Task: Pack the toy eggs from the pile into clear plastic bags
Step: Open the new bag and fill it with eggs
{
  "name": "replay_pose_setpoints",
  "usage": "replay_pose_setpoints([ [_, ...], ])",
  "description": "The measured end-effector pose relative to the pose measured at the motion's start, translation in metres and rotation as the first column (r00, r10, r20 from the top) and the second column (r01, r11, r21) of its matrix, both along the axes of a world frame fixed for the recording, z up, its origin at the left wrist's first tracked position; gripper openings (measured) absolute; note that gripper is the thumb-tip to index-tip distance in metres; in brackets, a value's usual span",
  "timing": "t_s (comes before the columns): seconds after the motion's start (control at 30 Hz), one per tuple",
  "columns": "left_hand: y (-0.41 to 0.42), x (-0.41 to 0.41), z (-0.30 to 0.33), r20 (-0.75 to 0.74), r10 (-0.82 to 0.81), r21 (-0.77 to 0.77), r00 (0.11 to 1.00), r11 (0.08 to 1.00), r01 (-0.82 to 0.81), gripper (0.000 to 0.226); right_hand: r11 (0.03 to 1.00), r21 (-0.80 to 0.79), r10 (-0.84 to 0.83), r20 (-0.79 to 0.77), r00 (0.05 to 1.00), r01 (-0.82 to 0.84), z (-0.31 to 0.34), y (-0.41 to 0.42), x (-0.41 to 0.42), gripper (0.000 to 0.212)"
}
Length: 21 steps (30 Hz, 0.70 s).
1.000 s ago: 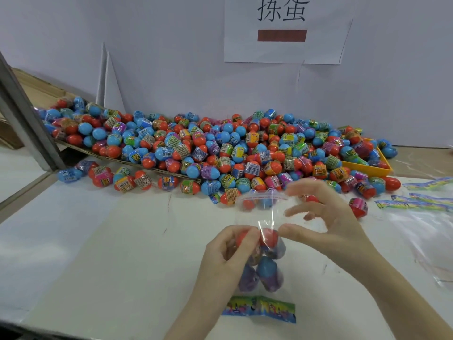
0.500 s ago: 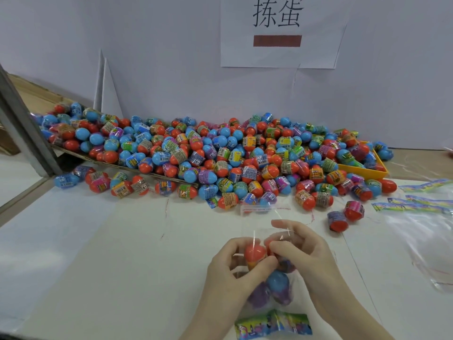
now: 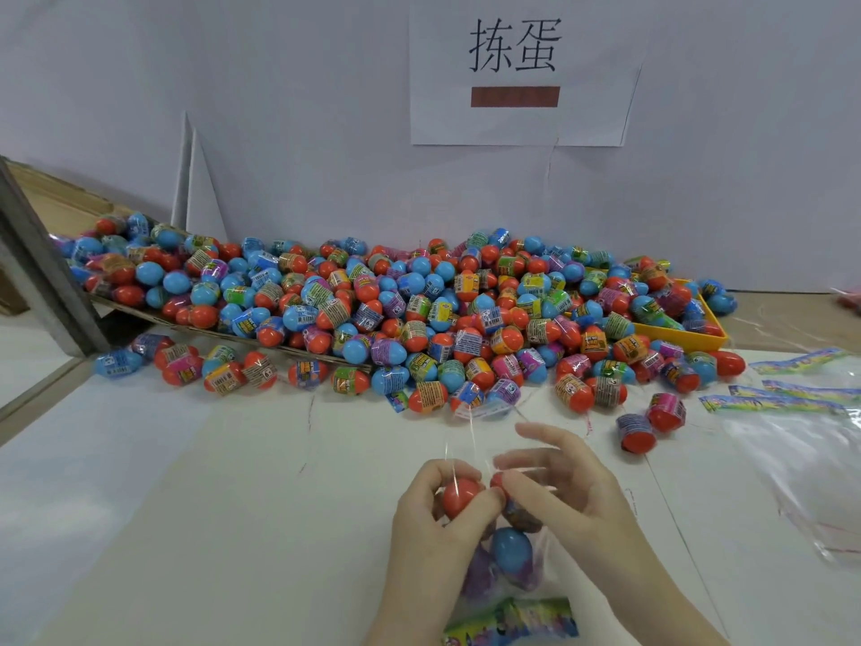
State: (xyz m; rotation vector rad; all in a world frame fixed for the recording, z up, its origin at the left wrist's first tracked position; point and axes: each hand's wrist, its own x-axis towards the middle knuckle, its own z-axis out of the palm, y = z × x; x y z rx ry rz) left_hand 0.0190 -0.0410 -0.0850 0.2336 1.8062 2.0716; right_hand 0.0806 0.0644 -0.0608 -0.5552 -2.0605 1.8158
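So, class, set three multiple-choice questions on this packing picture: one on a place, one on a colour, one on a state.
1. Where is the yellow tray?
A. right end of the pile
B. left end
C. under the hands

2. What colour is the bar on the wall sign?
A. green
B. brownish red
C. blue

3. What is the left hand doing?
A. lying flat
B. reaching into the pile
C. gripping the clear bag of eggs

Answers: A, its corner pokes out there; B, seen below the characters; C, fingers curl round a red egg through the plastic.

Glossy plastic eggs [image 3: 410,314], clear crinkly bag [image 3: 512,552], matt table [image 3: 186,505].
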Motion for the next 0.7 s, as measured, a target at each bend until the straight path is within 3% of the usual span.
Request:
replay_pose_setpoints([
  [0.17, -0.004, -0.003, 0.004, -0.005, -0.083, 0.007, 0.997, 0.997, 0.083, 0.015, 0.997, -0.069, 0.024, 0.039, 0.999, -0.021, 0.002, 0.004, 0.006, 0.012],
  [0.27, -0.005, -0.003, 0.006, 0.002, -0.070, 0.029, 0.998, 0.997, 0.070, 0.013, 0.993, -0.120, -0.010, 0.042, 0.999, 0.015, 0.005, 0.008, 0.006, 0.008],
  [0.4, -0.008, -0.006, 0.009, -0.023, -0.022, 0.001, 0.999, 1.000, 0.022, 0.013, 0.997, -0.070, 0.026, 0.132, 0.991, -0.017, 0.010, 0.008, 0.005, 0.014],
  [0.47, -0.008, -0.007, 0.012, -0.025, -0.007, -0.003, 1.000, 1.000, 0.007, 0.020, 0.999, 0.030, -0.016, 0.150, 0.989, 0.012, 0.012, 0.006, 0.005, 0.033],
  [0.53, -0.008, -0.006, 0.013, -0.044, -0.011, -0.013, 0.999, 1.000, 0.010, 0.029, 0.966, 0.244, -0.109, 0.094, 0.990, 0.084, 0.014, 0.005, 0.006, 0.054],
  [0.63, -0.009, -0.004, 0.015, -0.065, -0.011, -0.007, 0.998, 1.000, 0.011, 0.034, 0.876, 0.467, -0.104, -0.069, 0.992, 0.124, 0.024, 0.004, 0.001, 0.057],
  [0.7, -0.010, -0.002, 0.016, -0.064, -0.013, 0.008, 0.998, 1.000, 0.014, 0.037, 0.842, 0.538, -0.015, -0.044, 0.999, 0.036, 0.034, 0.007, -0.006, 0.051],
])
